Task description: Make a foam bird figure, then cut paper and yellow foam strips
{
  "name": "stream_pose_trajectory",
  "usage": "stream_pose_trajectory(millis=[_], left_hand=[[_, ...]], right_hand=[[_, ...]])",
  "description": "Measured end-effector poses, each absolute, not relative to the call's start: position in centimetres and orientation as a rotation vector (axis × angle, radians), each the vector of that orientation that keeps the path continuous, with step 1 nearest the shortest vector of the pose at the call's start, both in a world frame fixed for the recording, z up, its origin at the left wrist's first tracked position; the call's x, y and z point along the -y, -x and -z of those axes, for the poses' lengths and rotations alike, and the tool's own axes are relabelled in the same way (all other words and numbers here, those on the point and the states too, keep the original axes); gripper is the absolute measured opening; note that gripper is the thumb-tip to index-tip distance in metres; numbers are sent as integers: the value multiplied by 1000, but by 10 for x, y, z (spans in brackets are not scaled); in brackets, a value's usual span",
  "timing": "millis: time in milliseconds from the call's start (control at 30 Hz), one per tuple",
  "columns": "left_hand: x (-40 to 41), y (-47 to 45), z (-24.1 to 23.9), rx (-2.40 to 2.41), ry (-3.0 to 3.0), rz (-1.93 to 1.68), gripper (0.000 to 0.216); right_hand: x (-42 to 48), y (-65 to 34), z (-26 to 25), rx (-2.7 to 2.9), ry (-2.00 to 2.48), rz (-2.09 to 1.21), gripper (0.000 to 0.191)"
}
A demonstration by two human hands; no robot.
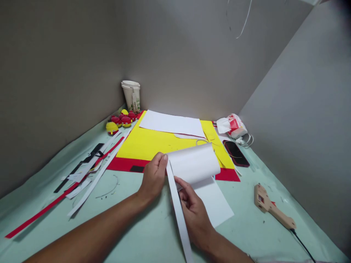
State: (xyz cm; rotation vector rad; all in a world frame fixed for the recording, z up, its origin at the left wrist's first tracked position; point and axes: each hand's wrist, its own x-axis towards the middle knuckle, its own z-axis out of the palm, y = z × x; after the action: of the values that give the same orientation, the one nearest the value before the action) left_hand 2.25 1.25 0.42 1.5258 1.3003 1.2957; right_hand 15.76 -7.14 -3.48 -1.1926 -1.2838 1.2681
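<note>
My left hand [155, 173] pinches the near left corner of a white paper sheet [193, 164], which curls over at its far right. From that sheet a long narrow white strip [178, 212] hangs toward me, partly cut away along its edge. My right hand [194, 210] is closed just right of the strip, at the cut, around scissors that are mostly hidden; only a thin dark sliver shows between strip and fingers. Beneath the curled sheet, another white sheet [215, 204] lies on the pale green table cover.
Yellow card [145, 144] lies on red card [123, 165] behind my hands. Paper scraps and strips [82, 173] lie left. Red-yellow balls [126, 121] and a cup [131, 95] stand far left. A phone [236, 153], tissue pack [236, 126] and corded glue gun [272, 206] lie right.
</note>
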Motion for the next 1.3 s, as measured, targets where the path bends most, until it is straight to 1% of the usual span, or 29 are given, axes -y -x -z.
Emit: stream_pose_trajectory(millis=[1300], left_hand=[[-10, -25, -4, -1269, -1487, -1269, 34]], right_hand=[[73, -157, 35, 1268, 1161, -1272, 45]])
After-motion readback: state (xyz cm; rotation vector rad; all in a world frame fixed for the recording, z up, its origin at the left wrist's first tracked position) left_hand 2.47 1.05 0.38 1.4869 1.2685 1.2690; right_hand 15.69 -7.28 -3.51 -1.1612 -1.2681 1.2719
